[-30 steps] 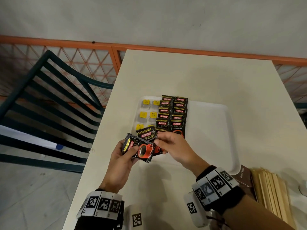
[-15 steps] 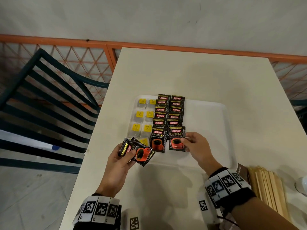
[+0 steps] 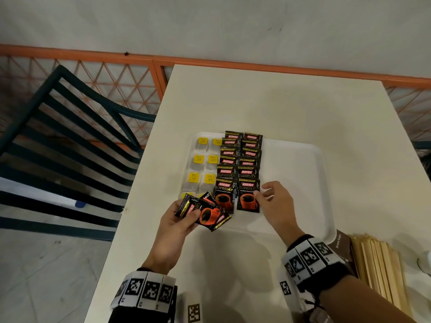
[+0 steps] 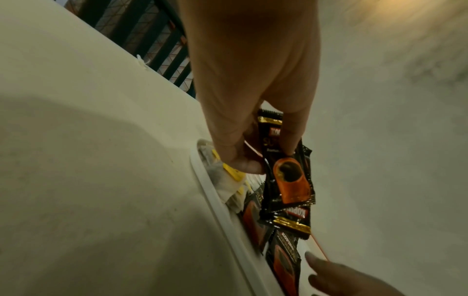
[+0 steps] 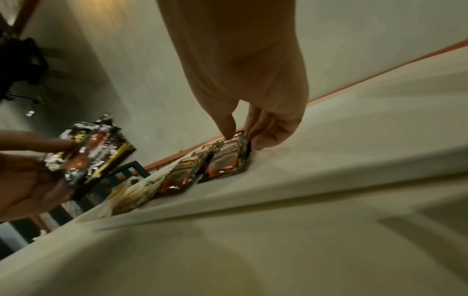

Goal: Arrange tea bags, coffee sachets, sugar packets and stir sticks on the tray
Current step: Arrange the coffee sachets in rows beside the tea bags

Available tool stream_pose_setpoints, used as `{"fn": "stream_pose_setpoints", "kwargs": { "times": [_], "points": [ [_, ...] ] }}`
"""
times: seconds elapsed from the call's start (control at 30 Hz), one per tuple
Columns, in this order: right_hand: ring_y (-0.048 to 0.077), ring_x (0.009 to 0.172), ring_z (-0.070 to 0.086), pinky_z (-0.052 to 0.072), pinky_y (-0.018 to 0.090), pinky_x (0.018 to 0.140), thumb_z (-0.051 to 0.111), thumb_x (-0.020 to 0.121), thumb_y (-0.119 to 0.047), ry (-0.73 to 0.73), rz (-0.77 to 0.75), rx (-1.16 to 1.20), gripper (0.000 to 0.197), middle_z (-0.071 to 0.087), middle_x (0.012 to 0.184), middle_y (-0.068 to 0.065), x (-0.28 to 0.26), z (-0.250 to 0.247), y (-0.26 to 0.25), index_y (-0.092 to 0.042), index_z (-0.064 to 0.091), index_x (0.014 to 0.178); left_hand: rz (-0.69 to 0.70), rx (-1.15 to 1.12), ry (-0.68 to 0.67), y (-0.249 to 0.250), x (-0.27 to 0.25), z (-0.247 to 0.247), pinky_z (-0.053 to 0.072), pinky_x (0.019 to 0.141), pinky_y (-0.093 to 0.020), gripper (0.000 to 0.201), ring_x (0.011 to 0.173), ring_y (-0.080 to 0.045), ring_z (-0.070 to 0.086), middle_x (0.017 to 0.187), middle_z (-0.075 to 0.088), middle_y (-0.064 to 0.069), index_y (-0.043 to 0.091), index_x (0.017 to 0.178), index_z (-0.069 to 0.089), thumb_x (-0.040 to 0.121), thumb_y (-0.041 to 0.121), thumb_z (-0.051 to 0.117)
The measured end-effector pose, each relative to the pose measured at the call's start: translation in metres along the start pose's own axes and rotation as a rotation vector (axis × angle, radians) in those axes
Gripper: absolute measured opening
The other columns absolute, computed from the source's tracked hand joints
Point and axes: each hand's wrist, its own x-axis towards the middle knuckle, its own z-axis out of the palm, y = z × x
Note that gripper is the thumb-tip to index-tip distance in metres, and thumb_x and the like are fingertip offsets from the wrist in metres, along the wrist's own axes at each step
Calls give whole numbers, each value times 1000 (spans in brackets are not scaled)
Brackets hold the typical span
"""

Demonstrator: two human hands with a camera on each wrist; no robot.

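Observation:
A white tray [image 3: 303, 183] lies on the cream table. Tea bags [image 3: 198, 159] with yellow tags fill its left side, and black coffee sachets [image 3: 240, 159] overlap in two columns beside them. My left hand [image 3: 186, 213] grips a fanned bunch of coffee sachets [image 3: 205, 214] just above the tray's near left corner; the left wrist view shows the bunch [image 4: 288, 180] pinched between thumb and fingers. My right hand [image 3: 262, 193] pinches the right edge of the nearest sachet [image 3: 247, 199] of the right column, which lies flat on the tray [image 5: 225, 164].
Wooden stir sticks [image 3: 377, 264] and brown sugar packets [image 3: 340, 243] lie on the table right of the tray's near corner. A dark slatted chair [image 3: 70, 148] stands left of the table, with an orange railing [image 3: 116, 89] behind. The tray's right half is bare.
My right hand took one sachet from the left hand's bunch, carried it right and laid it at the near end of the right column. The left hand barely moved.

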Motion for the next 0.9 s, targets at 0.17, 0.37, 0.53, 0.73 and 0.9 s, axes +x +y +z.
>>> {"fn": "stream_pose_setpoints", "kwargs": {
  "times": [0.17,0.37,0.53,0.73,0.9],
  "points": [
    [-4,75,58,41,7,63,57,90,-25,-424,-168,143,17,62,87,-14,-21,-6,-27,-20,63,105,-26,91,-45,5,4,13,55,80,-29,22,89,-24,65,98,67,-14,6,107,57,87,-5,54],
    [-4,72,60,43,8,63,63,85,-9,-634,-175,275,18,68,84,-11,-27,-11,-29,-17,64,101,-77,111,-94,11,9,27,51,87,-39,26,98,-30,63,107,66,-16,6,113,54,89,-2,52],
    [4,71,55,45,16,60,55,91,-13,-563,-124,234,13,63,86,-2,-27,-24,-19,-13,61,101,-15,133,-49,13,6,27,49,71,-18,22,86,-9,66,96,71,0,14,109,61,89,7,55],
    [10,68,63,50,19,55,46,96,-19,-478,11,278,12,64,94,7,-27,-33,-13,-15,54,103,12,77,26,13,9,26,54,65,-23,20,83,-19,67,94,70,-3,18,97,55,87,0,58],
    [20,75,65,55,24,59,39,98,-16,-531,39,283,16,58,92,5,-27,-41,-16,-15,48,111,-76,73,-12,13,8,32,54,81,-34,26,91,-29,62,98,63,-12,14,96,52,83,-9,57]
  ]
}}
